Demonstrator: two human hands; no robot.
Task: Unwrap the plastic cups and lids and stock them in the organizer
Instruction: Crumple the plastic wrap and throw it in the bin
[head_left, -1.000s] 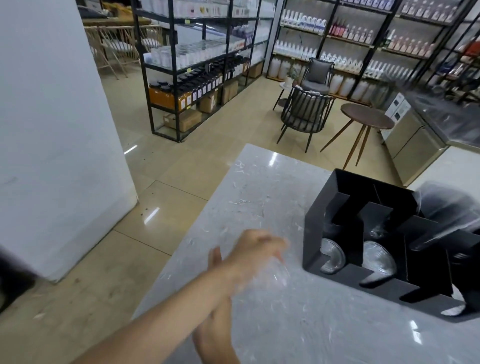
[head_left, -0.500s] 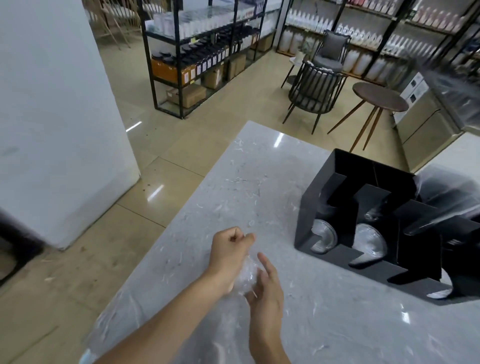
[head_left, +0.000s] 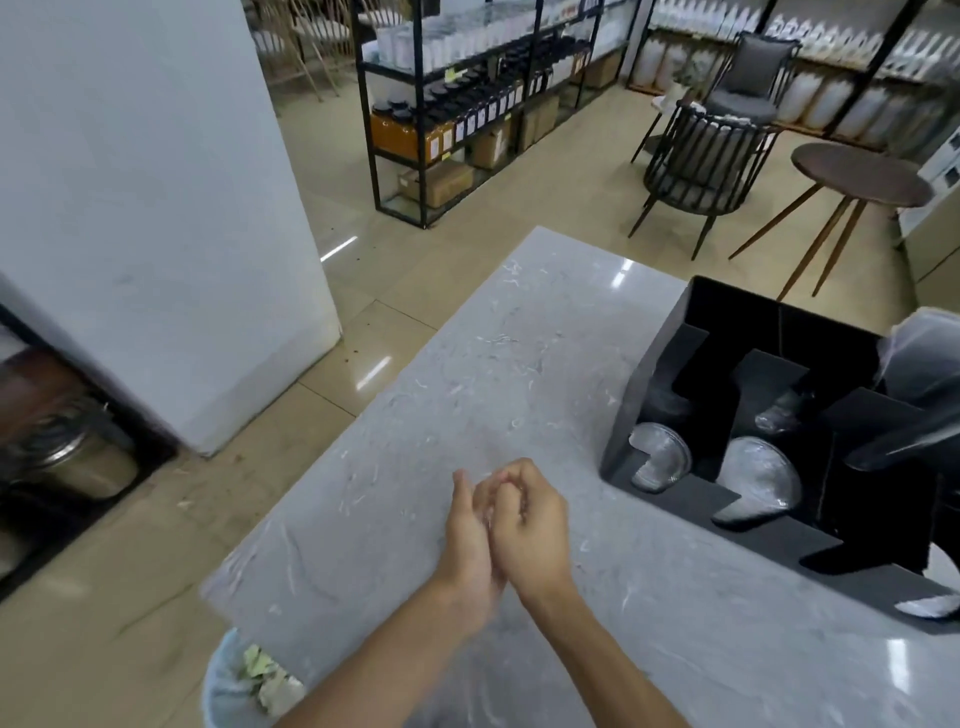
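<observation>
Wrap perhaps balled between hands (head_left: 501, 525) (organizer (head_left: 769, 395) right)

Two bare forearms enter from the lower edge. No sleeves cover them. Left hand (head_left: 470, 540) and right hand (head_left: 530, 525) are bare, without gloves, rings or watch.

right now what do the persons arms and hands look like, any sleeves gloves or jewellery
Both forearms are bare right up to the bottom edge of the picture, so no sleeve shows. The left hand and the right hand wear no gloves, and no watch, bracelet or ring shows on the sides in view. Both arms are slim.
</observation>
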